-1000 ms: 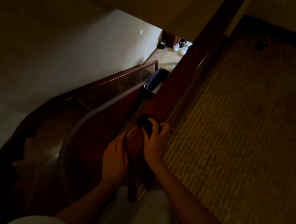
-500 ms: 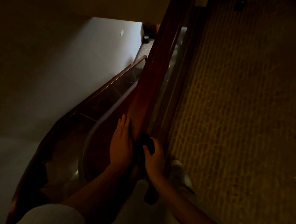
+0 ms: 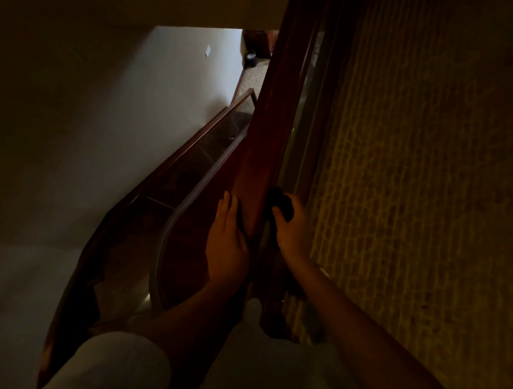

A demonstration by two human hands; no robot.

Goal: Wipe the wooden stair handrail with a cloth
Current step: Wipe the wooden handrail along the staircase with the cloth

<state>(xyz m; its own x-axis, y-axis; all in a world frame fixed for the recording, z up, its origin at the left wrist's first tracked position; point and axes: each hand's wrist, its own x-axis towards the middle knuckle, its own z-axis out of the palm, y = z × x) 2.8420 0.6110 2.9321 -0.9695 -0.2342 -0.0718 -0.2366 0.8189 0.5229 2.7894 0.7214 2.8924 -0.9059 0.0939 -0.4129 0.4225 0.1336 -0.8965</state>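
Note:
The dark red wooden handrail (image 3: 274, 127) runs from the bottom centre up to the top of the dim view. My left hand (image 3: 227, 241) lies flat with straight fingers against the rail's left side. On the rail's right side, my right hand (image 3: 291, 229) grips a dark cloth (image 3: 281, 204) and presses it against the wood. Part of the cloth is hidden by my fingers and the rail.
Patterned yellow-brown carpet (image 3: 421, 194) covers the landing to the right. A curved lower stair rail with a glass panel (image 3: 209, 155) drops away on the left beside a white wall (image 3: 177, 92). A small dark pot (image 3: 250, 55) stands on the floor far below.
The view has swung so the rail now stands nearly upright. My right hand with the cloth slid from the rail's top to its right side; my left hand stayed flat on the left side.

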